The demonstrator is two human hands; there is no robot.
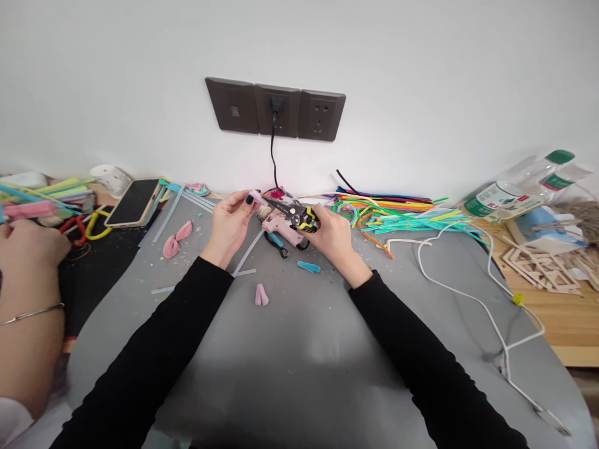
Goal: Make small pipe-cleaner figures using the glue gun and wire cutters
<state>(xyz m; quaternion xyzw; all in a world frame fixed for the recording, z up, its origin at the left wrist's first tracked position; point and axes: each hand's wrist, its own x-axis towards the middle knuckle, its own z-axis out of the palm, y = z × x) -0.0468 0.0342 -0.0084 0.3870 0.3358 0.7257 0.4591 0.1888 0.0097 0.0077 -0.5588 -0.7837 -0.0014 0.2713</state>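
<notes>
My left hand [228, 227] pinches a pale pink fuzzy pipe-cleaner piece [259, 197] between thumb and fingertips. Wrapped round the black and yellow handles of a pair of pliers [286, 213] is my right hand [333, 236]. The plier jaws point left and reach the pink piece; whether they grip it I cannot tell. Just below them a pink glue gun [284, 231] lies on the grey mat [299, 349], partly hidden by the pliers. Nearby on the mat are a folded pink piece [261, 295], a blue piece [309, 267] and a pink bow-like shape [178, 240].
Bundled coloured pipe cleaners [412, 218] lie back right beside a white cable [472, 296]. A plastic bottle [515, 187] and wooden pieces [545, 268] are at far right. At left are a phone [133, 202], scissors [96, 226] and another person's arm [32, 299]. A wall socket [277, 112] holds a black plug.
</notes>
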